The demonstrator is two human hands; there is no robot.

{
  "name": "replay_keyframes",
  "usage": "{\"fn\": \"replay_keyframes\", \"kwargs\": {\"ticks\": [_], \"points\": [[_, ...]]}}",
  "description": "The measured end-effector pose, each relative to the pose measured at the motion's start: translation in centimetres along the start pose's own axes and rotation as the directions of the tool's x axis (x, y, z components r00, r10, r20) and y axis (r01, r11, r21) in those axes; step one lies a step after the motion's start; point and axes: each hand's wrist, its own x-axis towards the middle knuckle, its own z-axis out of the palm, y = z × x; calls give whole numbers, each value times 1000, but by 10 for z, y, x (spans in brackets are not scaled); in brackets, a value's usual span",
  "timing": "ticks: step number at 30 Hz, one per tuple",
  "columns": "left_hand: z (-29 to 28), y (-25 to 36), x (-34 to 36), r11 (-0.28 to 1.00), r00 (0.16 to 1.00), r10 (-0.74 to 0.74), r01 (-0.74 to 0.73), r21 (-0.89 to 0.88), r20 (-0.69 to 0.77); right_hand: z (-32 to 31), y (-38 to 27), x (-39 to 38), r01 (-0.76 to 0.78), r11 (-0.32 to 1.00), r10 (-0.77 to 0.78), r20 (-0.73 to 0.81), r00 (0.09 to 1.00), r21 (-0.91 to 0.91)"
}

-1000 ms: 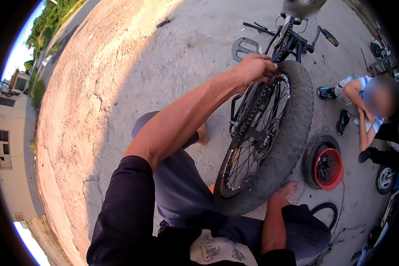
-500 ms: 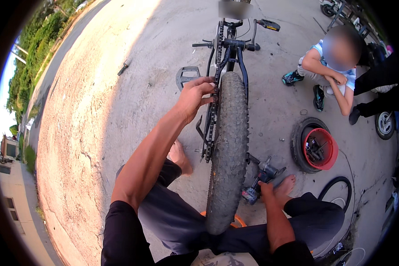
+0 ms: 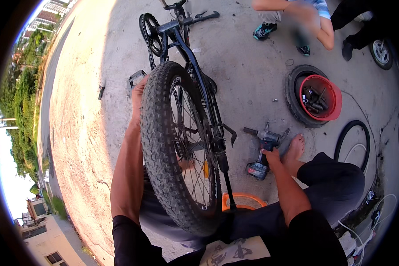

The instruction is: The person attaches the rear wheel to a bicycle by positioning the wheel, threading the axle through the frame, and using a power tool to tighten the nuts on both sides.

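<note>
Bike (image 3: pixel 195 75) is flipped upside down on the concrete ground (image 3: pixel 252 75), probably so the wheels sit up at working height. Frame's long axis runs roughly 12 to 6 in view, crank and chainring (image 3: pixel 151 37) at the 12 end, fat knobby tyre (image 3: pixel 164 146) at the 6 end, nearest the person. Wheel plane stands near vertical, edge-on to camera, tread facing 9.

Left hand (image 3: pixel 137 95) is wrapped over the tyre's top at about 10 o'clock of centre, fingers hidden behind the tread, so it looks clasped on the tyre, likely steadying it.

Right hand (image 3: pixel 271 156) at 4 o'clock closes around the handle of a cordless impact wrench (image 3: pixel 264 148) lying on the ground; nose points toward 10, battery toward 7.

Smaller items: red bowl of tools (image 3: pixel 321 97) sits inside a loose tyre (image 3: pixel 297 111) at 2 o'clock. Another person crouches at 1 o'clock.
</note>
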Motion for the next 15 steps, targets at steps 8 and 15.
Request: {"fn": "replay_keyframes", "kwargs": {"ticks": [8, 15], "points": [[-22, -17, 26, 996, 999, -39, 39, 77, 5, -11, -6, 7, -121, 982, 126, -25, 992, 144], [-26, -11, 17, 992, 998, -47, 51, 114, -31, -30, -103, -70, -76, 939, 47, 94, 995, 336]]}}
